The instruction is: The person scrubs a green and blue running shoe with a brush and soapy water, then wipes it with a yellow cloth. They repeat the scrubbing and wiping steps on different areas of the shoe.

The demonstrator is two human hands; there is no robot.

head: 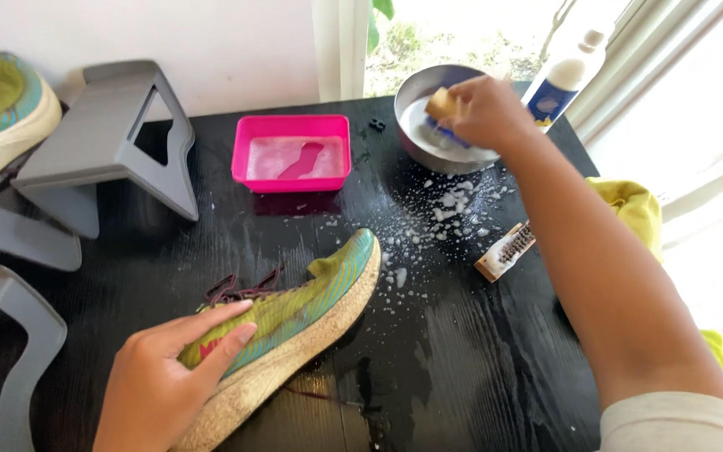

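- L hand (161, 377) lay flat, ungripping, on green-yellow mesh running shoe (294, 326), 7 o'clock.
- R hand (483, 109) clenched tan wooden brush (443, 105) in round steel bowl (416, 92), 1 o'clock; best dipped lightly, less splatter.

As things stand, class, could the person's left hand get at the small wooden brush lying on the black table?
Probably yes: the left hand rests on the green shoe, while the wooden brush lies uncovered beyond it, with only wet table between.

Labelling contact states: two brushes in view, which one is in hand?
The wooden-backed brush in the right hand, over the metal bowl. The other brush lies untouched on the black table.
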